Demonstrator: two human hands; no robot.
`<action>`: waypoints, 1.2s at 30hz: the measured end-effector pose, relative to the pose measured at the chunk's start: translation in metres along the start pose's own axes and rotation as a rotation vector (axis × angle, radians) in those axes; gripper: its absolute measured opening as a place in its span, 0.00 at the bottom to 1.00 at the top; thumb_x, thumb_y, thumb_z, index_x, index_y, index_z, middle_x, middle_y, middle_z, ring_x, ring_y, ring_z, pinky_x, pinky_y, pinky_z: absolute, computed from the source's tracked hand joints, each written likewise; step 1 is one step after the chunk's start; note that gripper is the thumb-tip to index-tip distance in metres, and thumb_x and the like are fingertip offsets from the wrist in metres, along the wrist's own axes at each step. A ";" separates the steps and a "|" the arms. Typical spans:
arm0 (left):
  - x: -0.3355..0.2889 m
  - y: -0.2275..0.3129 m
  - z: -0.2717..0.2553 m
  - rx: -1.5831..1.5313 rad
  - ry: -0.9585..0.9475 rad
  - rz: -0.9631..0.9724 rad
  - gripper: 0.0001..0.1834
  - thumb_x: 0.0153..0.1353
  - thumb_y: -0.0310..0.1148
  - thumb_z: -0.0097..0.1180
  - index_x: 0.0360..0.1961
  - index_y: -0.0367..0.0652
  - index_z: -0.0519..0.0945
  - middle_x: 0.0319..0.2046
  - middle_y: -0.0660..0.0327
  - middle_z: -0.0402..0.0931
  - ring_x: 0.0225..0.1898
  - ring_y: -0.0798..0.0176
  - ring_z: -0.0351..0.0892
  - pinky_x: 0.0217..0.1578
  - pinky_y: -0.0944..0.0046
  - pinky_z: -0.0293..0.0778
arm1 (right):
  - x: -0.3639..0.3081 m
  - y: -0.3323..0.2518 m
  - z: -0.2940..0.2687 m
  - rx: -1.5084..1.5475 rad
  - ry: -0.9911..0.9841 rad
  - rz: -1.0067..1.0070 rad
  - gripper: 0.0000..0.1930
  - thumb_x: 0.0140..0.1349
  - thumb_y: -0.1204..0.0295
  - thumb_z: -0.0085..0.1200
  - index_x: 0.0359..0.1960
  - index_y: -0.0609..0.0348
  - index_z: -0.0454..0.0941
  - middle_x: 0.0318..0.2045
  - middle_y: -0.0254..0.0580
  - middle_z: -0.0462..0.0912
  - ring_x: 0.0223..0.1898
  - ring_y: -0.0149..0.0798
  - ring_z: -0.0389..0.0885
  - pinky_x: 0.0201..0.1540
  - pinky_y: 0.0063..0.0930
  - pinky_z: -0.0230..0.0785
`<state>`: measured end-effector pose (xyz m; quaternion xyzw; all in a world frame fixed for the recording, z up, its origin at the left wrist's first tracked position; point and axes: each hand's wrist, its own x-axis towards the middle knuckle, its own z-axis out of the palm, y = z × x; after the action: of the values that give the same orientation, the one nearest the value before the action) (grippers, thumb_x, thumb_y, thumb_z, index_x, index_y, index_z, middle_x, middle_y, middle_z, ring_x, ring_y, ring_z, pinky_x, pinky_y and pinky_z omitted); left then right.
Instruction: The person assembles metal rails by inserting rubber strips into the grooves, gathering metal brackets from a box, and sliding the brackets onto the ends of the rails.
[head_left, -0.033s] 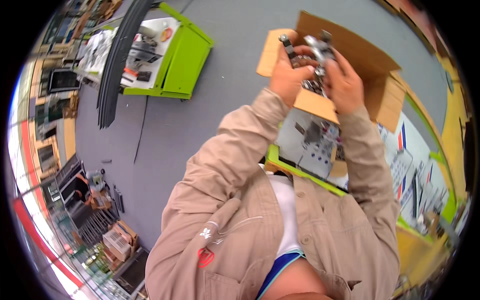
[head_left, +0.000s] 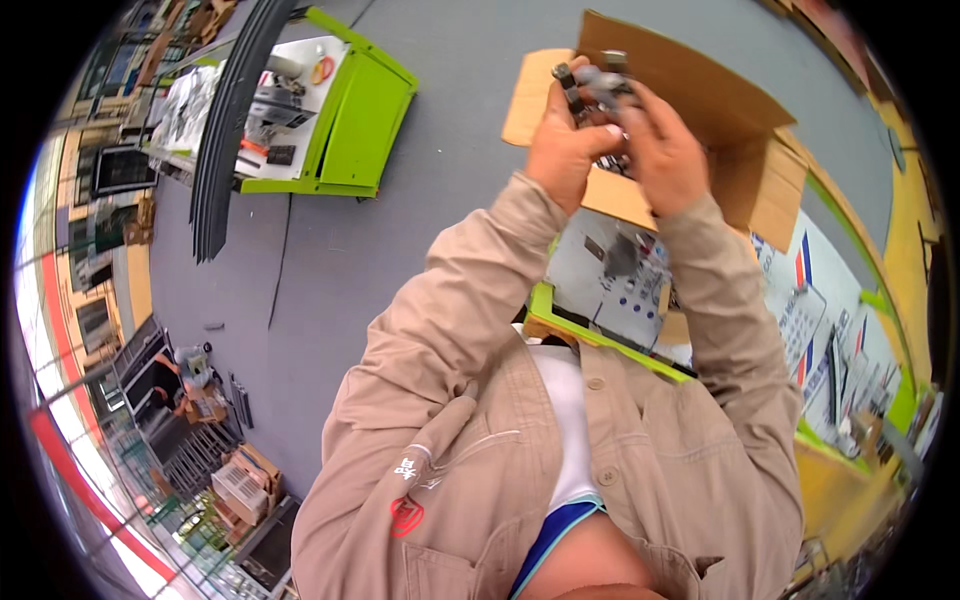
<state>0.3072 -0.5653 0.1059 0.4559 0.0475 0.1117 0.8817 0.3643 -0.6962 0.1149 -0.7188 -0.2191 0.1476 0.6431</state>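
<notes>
Both hands are raised over an open cardboard box (head_left: 690,80). My left hand (head_left: 562,150) is closed around small metal fittings; a dark, short cylindrical piece (head_left: 568,88) stands up from its fingers. My right hand (head_left: 665,160) grips a silvery metal fitting (head_left: 606,90), blurred by motion, with its fingertips close to the left hand. The exact kind of these parts cannot be made out. More shiny metal pieces (head_left: 612,162) show below and between the hands, partly hidden by them.
Under the box is a green-edged workbench (head_left: 590,265) with small parts on it. Printed white sheeting (head_left: 815,260) lies to the right. A green cart (head_left: 365,130) stands at the left, with dark long strips (head_left: 225,150) in front of it. A cable (head_left: 283,260) runs across the grey floor.
My hands, with the metal fittings in them, have shifted slightly left and upward in the picture. The right hand's fitting has tilted and come nearer the left hand's piece.
</notes>
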 end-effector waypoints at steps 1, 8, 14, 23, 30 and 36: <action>-0.004 -0.004 0.002 -0.078 -0.016 -0.027 0.34 0.60 0.24 0.51 0.68 0.48 0.57 0.52 0.60 0.69 0.49 0.61 0.74 0.51 0.55 0.74 | -0.004 0.002 0.003 -0.250 0.020 -0.243 0.17 0.69 0.72 0.48 0.58 0.61 0.72 0.37 0.44 0.76 0.37 0.41 0.78 0.41 0.31 0.72; 0.005 -0.047 -0.012 -0.276 0.513 -0.368 0.09 0.72 0.38 0.47 0.42 0.44 0.73 0.38 0.55 0.77 0.42 0.53 0.80 0.41 0.51 0.79 | 0.035 0.023 -0.057 -0.214 -0.726 -0.129 0.20 0.68 0.60 0.52 0.55 0.60 0.77 0.40 0.46 0.84 0.38 0.45 0.83 0.45 0.33 0.76; -0.036 -0.015 -0.053 -0.329 0.474 -0.400 0.08 0.73 0.38 0.47 0.37 0.48 0.70 0.25 0.68 0.65 0.25 0.68 0.66 0.27 0.64 0.68 | 0.131 0.223 -0.153 -0.971 -0.513 0.313 0.26 0.65 0.51 0.55 0.59 0.53 0.76 0.46 0.53 0.83 0.48 0.46 0.82 0.54 0.40 0.72; -0.106 -0.010 -0.098 -0.147 0.874 -0.524 0.10 0.69 0.39 0.53 0.31 0.51 0.68 0.22 0.71 0.60 0.21 0.71 0.59 0.22 0.67 0.60 | 0.048 0.336 -0.106 -1.261 -0.639 0.596 0.53 0.48 0.51 0.70 0.72 0.48 0.47 0.66 0.62 0.59 0.61 0.61 0.69 0.59 0.47 0.68; -0.104 -0.031 -0.080 -0.157 0.895 -0.555 0.08 0.67 0.38 0.56 0.34 0.51 0.70 0.23 0.68 0.64 0.23 0.68 0.63 0.24 0.65 0.63 | 0.050 0.385 -0.128 -1.101 -0.632 0.516 0.35 0.54 0.59 0.62 0.62 0.61 0.67 0.45 0.63 0.82 0.48 0.57 0.81 0.52 0.44 0.73; -0.102 -0.026 -0.074 -0.163 0.747 -0.537 0.07 0.66 0.38 0.57 0.37 0.50 0.72 0.23 0.67 0.65 0.24 0.68 0.64 0.25 0.64 0.65 | 0.065 0.345 -0.184 -0.943 -0.453 0.528 0.31 0.54 0.58 0.62 0.60 0.56 0.75 0.44 0.58 0.83 0.48 0.52 0.82 0.53 0.37 0.72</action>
<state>0.1980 -0.5458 0.0406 0.2851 0.4691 0.0395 0.8349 0.5542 -0.8482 -0.1976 -0.9082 -0.2067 0.3391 0.1323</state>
